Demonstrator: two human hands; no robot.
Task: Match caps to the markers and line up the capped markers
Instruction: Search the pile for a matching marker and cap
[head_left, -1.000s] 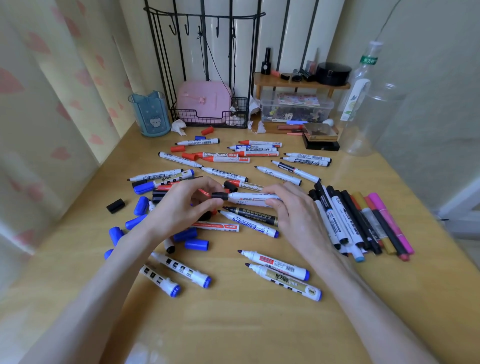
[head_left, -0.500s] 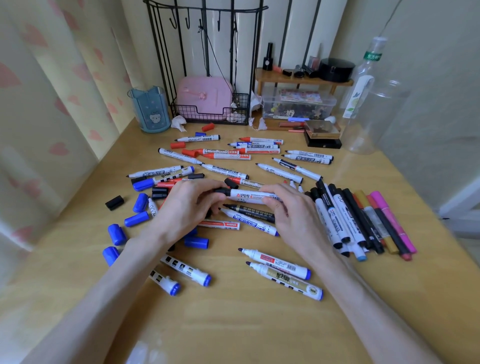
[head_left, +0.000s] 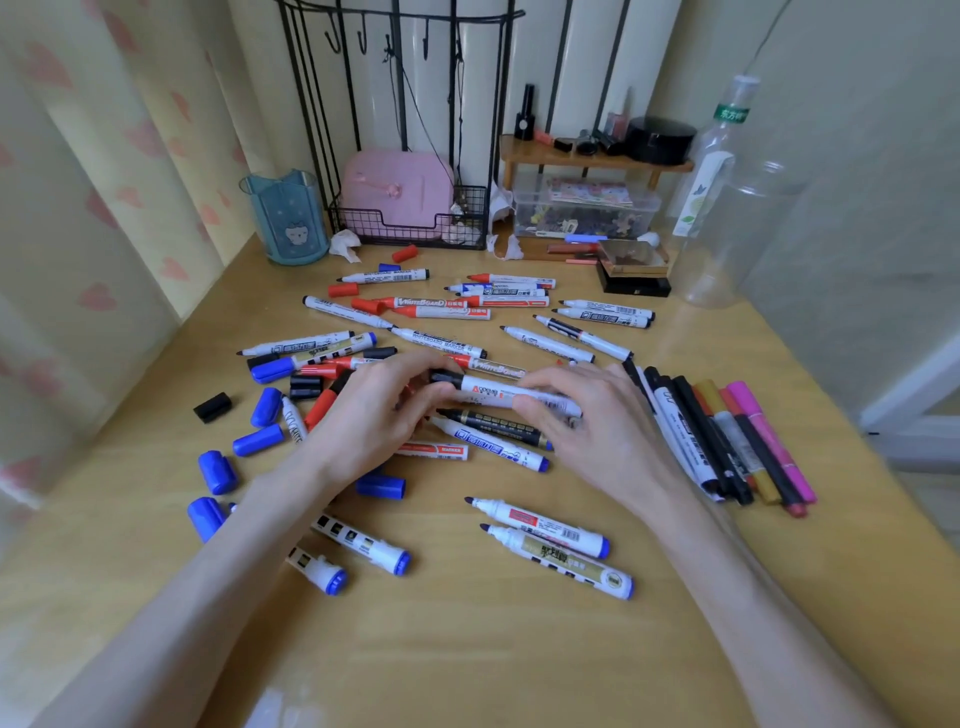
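Left hand: fingers and thumb curled, pinching the black cap at one end of the white marker. Right hand: fingers curled over the tail of the same barrel, so the tail plug is hidden. The marker is held between both hands over the middle of the table, just above the scattered pens. Whether it rests on them cannot be told.

Hazards, as judged:
1. The cap may sit short of fully home. The joint lies partly behind the left fingertips, so seating is unconfirmed.
2. The colour match is unverified, since the plug that would show the ink colour is covered.
3. The left forearm passes over some of the loose blue caps and over pens nearer the person. A careless withdrawal could sweep round caps rolling toward the left edge.
4. The two uncapped markers beside the right forearm lie with bare tips and could mark skin or the table if dragged.

Orientation: the marker's long axis runs left to right across the view, with the right end slightly nearer the person. The capped end points to the person's left. The row of capped markers at the right lies nearly crosswise to it, far to near. Joining that row would call for roughly a quarter turn and a placement at its edge without nudging the neighbours out of line
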